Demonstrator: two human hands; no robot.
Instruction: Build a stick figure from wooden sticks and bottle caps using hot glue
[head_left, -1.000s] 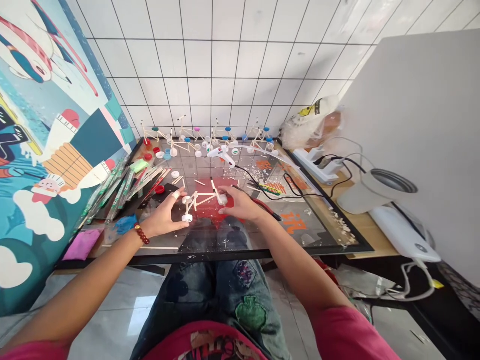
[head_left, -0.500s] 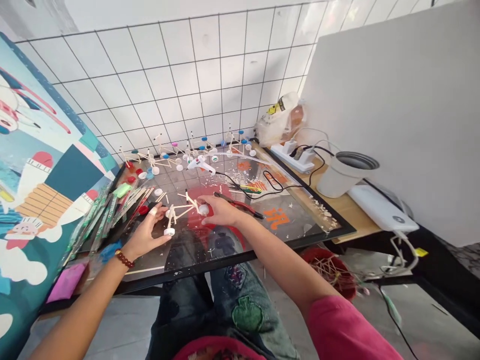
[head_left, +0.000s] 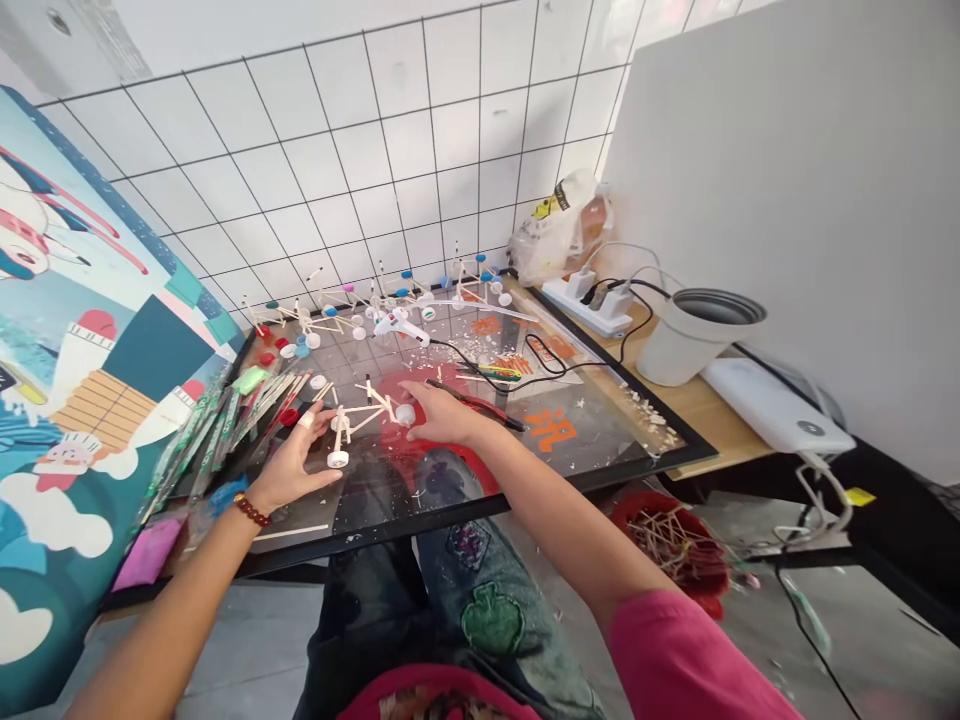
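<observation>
A small wheeled frame of thin wooden sticks with bottle caps for wheels stands on the dark glossy tabletop. One white cap faces me at its near left corner; another white cap is at its right end. My left hand is at the left wheels, thumb and fingers spread apart around them. At the right end, my right hand curves by the white cap with thumb and forefinger apart; whether it touches the cap I cannot tell. Red-handled pliers lie partly behind my right hand.
Several similar stick-and-cap models line the back edge. A white glue gun lies before them, its black cord running right. Bundled sticks lie left. At right are a power strip and a white bin; a red basket sits below.
The view has shifted slightly. Both hands keep nearly the same position around the stick frame, which stands in about the same place.
</observation>
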